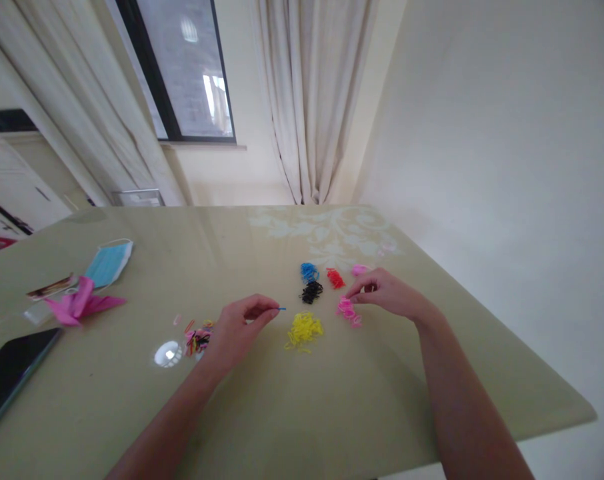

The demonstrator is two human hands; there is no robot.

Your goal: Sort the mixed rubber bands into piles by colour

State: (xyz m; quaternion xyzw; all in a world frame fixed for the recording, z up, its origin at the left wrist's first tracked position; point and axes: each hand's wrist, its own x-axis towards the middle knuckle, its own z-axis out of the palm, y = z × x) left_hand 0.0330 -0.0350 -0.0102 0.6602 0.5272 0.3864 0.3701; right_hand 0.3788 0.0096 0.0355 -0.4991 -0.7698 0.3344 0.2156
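Note:
My left hand (247, 327) pinches a small blue rubber band (282, 309) between thumb and fingertips, just above the table. My right hand (379, 293) has its fingers closed together at the upper edge of a pile of pink rubber bands (350, 312); whether a band is between the fingertips is hidden. Between the hands lies a yellow pile of rubber bands (305, 329). Behind it are a black pile (311, 292), a blue pile (309, 272) and a red pile (335, 278). A mixed-colour pile (198, 340) sits left of my left wrist, partly covered by it.
On the left of the table (302, 427) are a pink folded-paper shape (82, 303), a blue face mask (109, 265) and a dark phone or tablet (17, 370). Another pink item (361, 269) lies behind my right hand. A white wall (507, 167) stands along the right.

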